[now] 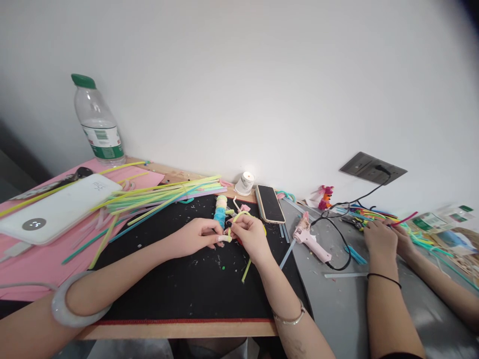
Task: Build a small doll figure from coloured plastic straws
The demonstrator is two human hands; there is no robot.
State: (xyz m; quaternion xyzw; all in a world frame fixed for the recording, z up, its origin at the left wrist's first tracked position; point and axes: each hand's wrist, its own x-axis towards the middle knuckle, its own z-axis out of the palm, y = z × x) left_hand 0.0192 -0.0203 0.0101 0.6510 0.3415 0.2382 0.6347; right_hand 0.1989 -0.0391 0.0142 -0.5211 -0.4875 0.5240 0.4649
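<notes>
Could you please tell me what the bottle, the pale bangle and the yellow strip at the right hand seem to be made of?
Bottle: most likely glossy clear plastic; the wall shows through.
Bangle: smooth, milky and slightly shiny, perhaps stone, though glass or plastic could look alike.
Yellow strip: probably matte pipe cleaner, going by its soft-edged curve; fibres are too small to confirm.

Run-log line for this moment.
left hand: pinching pale piece | right hand: pinching yellow-green pipe cleaner | pink glue gun: on gray surface

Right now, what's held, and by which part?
Left hand: small whitish piece, by the end nearer that hand. Right hand: yellow pipe cleaner, beside that piece; exact pinch hidden.
</notes>
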